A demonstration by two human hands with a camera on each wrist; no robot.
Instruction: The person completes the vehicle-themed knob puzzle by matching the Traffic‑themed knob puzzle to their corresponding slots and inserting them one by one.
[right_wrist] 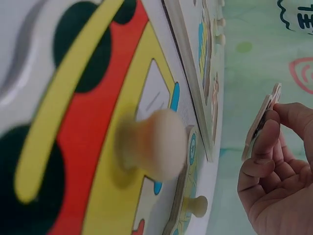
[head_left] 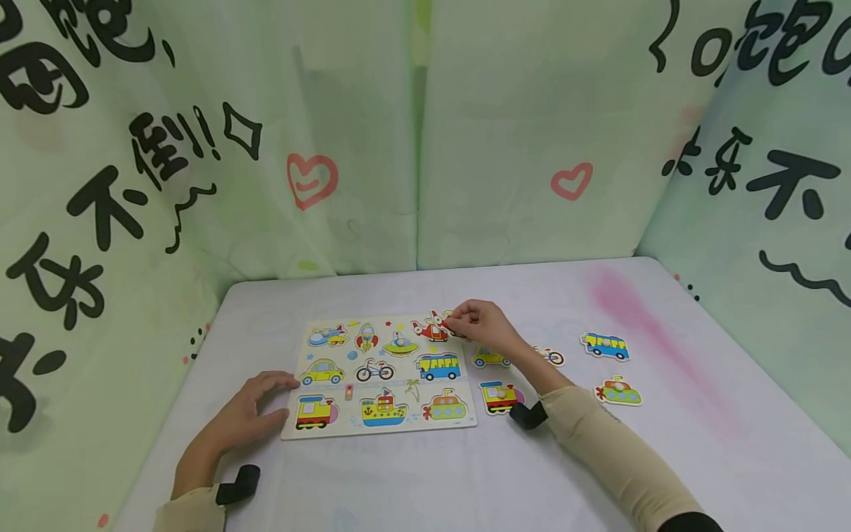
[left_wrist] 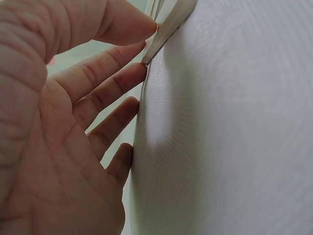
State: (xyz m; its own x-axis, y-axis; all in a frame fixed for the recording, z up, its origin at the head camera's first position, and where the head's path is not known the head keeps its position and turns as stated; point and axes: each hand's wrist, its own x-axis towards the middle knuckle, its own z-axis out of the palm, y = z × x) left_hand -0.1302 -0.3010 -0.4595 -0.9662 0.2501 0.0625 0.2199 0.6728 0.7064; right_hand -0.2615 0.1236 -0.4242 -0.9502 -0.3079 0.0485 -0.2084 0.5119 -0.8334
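My right hand (head_left: 488,325) pinches a thin wooden helicopter piece (right_wrist: 257,128) over the upper right corner of a white puzzle board (head_left: 392,434). Tilted in the fingers, the piece overlaps the red helicopter picture (head_left: 432,332) in the head view. Along the board's left edge lies my left hand (head_left: 246,414), its thumb and fingertips touching the edge with the fingers nearly straight. The board shows vehicles in rows, among them a bicycle (head_left: 375,370), a bus (head_left: 439,366) and a ship (head_left: 383,408).
Right of the board lie loose knobbed pieces: a train (head_left: 499,397), a yellow car (head_left: 490,357), a bicycle piece (head_left: 552,357) partly behind the right forearm, a blue bus piece (head_left: 605,346) and a submarine piece (head_left: 618,391). Printed curtains (head_left: 492,148) stand around the white table (head_left: 399,488).
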